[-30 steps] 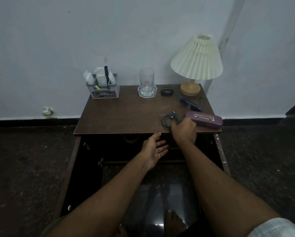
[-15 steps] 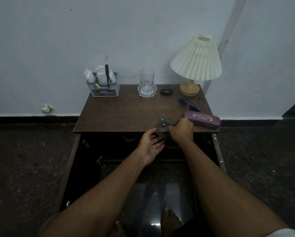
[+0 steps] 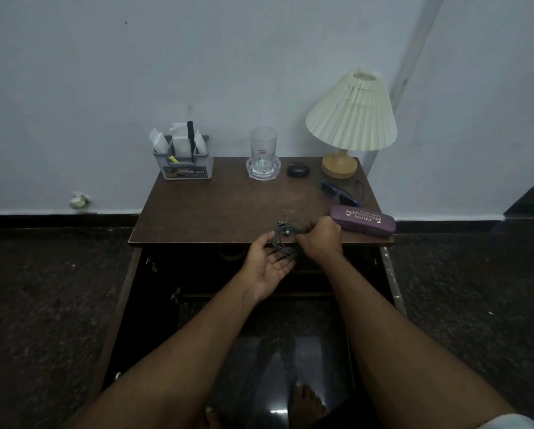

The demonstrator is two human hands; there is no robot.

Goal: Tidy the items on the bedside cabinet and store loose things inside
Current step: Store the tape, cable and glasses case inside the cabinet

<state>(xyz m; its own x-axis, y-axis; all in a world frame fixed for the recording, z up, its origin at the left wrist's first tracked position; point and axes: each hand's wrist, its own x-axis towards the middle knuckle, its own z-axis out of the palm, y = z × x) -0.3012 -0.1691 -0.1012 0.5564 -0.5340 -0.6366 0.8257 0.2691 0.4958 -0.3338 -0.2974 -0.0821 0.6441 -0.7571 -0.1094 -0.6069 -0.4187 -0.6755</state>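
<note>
Head view: the right hand point(image 3: 320, 238) has its fingers curled around one coiled earphone cable point(image 3: 282, 241) at the table's point(image 3: 216, 212) front edge, hiding part of it. The left hand point(image 3: 267, 264), palm up with fingers relaxed, touches the coil from below. Just to the right lies one purple glasses case point(image 3: 363, 222). Behind are one pair of blue sunglasses point(image 3: 340, 193), one lamp point(image 3: 350, 119), one black earbud case point(image 3: 298, 170), one glass point(image 3: 262, 150) and one grey organiser point(image 3: 185, 164).

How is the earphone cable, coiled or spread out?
Coiled. The earphone cable forms a loose loop at the front edge of the cabinet top, held by the right hand, over the open left hand.
</note>
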